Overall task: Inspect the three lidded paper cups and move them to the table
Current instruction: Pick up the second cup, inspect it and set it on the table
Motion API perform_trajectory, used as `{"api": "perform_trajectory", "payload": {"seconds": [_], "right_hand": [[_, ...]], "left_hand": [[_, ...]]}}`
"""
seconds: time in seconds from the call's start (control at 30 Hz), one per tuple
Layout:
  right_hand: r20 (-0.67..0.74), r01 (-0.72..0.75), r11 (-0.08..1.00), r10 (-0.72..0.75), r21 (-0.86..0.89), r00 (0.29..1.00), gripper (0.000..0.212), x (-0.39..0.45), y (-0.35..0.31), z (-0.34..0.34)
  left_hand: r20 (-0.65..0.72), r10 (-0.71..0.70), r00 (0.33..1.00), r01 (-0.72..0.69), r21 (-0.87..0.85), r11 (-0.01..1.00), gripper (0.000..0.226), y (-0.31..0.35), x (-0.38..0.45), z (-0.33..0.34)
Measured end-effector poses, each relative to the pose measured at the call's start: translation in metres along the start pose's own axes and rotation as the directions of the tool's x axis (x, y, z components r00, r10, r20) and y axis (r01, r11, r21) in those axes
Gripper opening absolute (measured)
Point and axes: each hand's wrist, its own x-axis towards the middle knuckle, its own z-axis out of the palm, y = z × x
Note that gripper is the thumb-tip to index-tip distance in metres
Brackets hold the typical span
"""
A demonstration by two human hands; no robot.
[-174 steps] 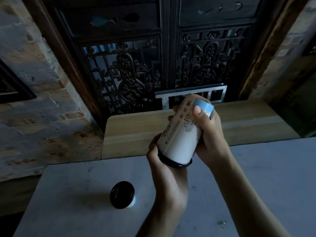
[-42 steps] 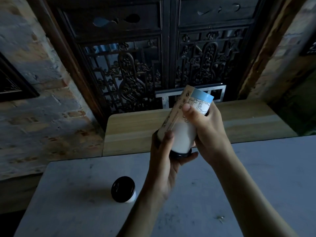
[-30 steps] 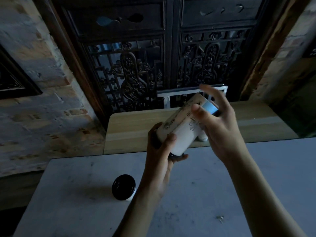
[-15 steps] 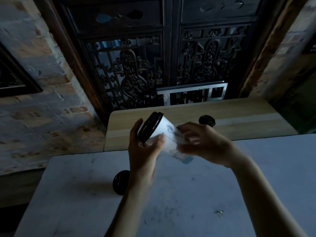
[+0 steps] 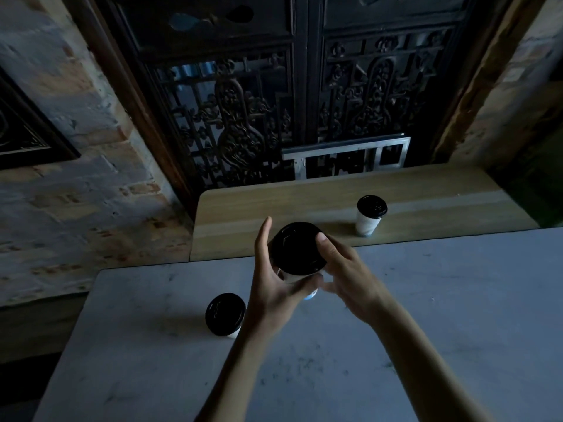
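Observation:
A white paper cup with a black lid (image 5: 297, 248) is upright above the grey table (image 5: 441, 315), held between both hands. My left hand (image 5: 274, 284) wraps its body from the left, index finger raised. My right hand (image 5: 344, 278) touches it from the right, thumb on the lid's rim. A second lidded cup (image 5: 225, 313) stands on the grey table, left of my left wrist. A third lidded cup (image 5: 370, 214) stands on the wooden bench top (image 5: 426, 205) behind the table.
A dark carved wooden screen (image 5: 274, 102) and a metal frame (image 5: 347, 153) rise behind the bench. A brick wall (image 5: 76, 178) runs along the left. The table's left edge drops into shadow.
The cup was bottom-up in both hands; it has been turned over, lid now on top, and lowered toward the grey table. The cup on the bench has come into sight.

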Motion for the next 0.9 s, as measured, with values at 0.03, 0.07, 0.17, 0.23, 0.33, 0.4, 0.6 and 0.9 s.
{"api": "perform_trajectory", "payload": {"seconds": [0.03,0.07,0.17,0.23,0.33,0.4,0.6,0.9], "right_hand": [[-0.007,0.003,1.0,-0.003,0.008,1.0,0.034,0.001,0.004,-0.001],[-0.012,0.008,1.0,-0.008,0.015,1.0,0.033,0.001,0.007,-0.002],[-0.021,0.036,0.999,-0.036,-0.02,0.999,0.033,0.001,0.018,-0.001],[-0.028,0.051,0.999,-0.051,-0.02,0.998,0.036,0.001,0.028,0.0],[-0.084,0.039,0.999,-0.039,-0.003,0.996,0.045,0.0,0.055,-0.002],[-0.117,0.001,1.0,0.002,0.031,0.993,0.053,0.0,0.078,-0.004],[-0.171,-0.085,0.995,0.092,0.049,0.981,0.042,0.002,0.127,-0.007],[-0.159,-0.216,0.974,0.225,0.069,0.961,0.037,0.011,0.175,-0.011]], "left_hand": [[0.012,-0.018,1.0,0.019,-0.04,0.999,0.113,-0.003,-0.001,0.0],[0.007,-0.044,0.999,0.045,-0.09,0.995,0.113,-0.006,-0.002,0.001],[-0.101,-0.168,0.981,0.14,-0.236,0.962,0.106,-0.014,-0.006,0.001],[-0.143,-0.199,0.97,0.162,-0.23,0.959,0.095,-0.022,-0.008,-0.001],[-0.117,-0.222,0.968,0.212,-0.096,0.973,0.09,-0.037,-0.013,-0.005],[-0.084,-0.304,0.949,0.297,-0.094,0.95,0.083,-0.051,-0.014,-0.008],[-0.066,-0.459,0.886,0.437,-0.214,0.874,0.096,-0.085,-0.026,-0.005],[-0.114,-0.603,0.789,0.564,-0.255,0.786,0.058,-0.133,-0.036,-0.013]]}}
